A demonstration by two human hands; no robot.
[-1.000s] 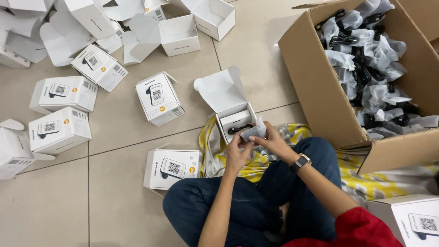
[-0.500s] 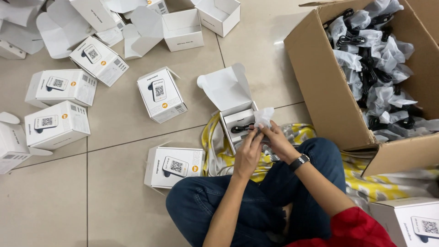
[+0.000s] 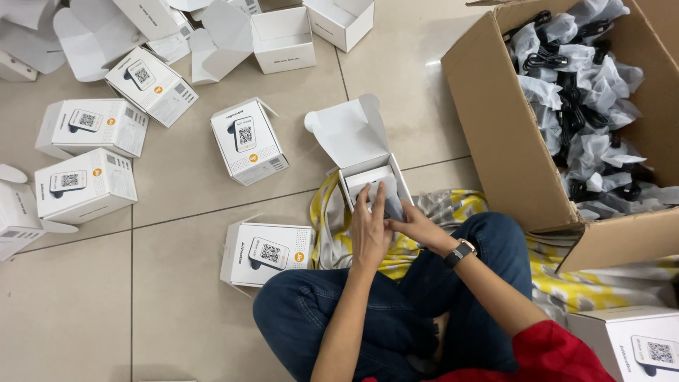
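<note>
I sit cross-legged on a tiled floor. In front of my knees stands a small white carton (image 3: 357, 145) with its lid flap up. My left hand (image 3: 369, 225) lies flat over its open top, fingers pressing a clear plastic bag (image 3: 385, 196) with a black cable down inside. My right hand (image 3: 417, 228), with a dark watch on the wrist, sits beside it at the carton's right edge, fingers on the same bag. The cable is mostly hidden under my hands.
A big brown cardboard box (image 3: 495, 134) of bagged black cables stands at the right. Several closed white cartons (image 3: 247, 140) and open empty ones (image 3: 283, 39) lie over the floor at left and top. A yellow patterned cloth (image 3: 339, 233) is under my legs.
The bagged cable was held above the carton's front edge; now both hands have pushed it down into the carton, and my left hand has flattened over it.
</note>
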